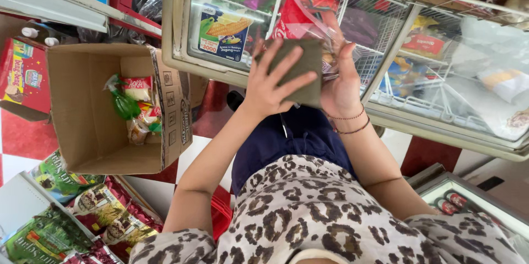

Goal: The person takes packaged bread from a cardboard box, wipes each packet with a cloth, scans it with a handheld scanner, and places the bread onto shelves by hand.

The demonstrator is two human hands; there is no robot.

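My left hand (271, 83) lies flat with spread fingers over a flat olive-brown cardboard piece (304, 59). My right hand (340, 82) grips its right side together with a clear plastic packet with red print (300, 19). Both hands are raised in front of a glass-topped chest freezer (182, 38). Two thin bracelets circle my right wrist.
An open cardboard box (82, 126) holding a few snack packets stands on the red and white floor at left. Bags of snacks (71, 214) lie at the lower left. A red carton (22, 76) sits far left. A second freezer corner (468, 198) shows at lower right.
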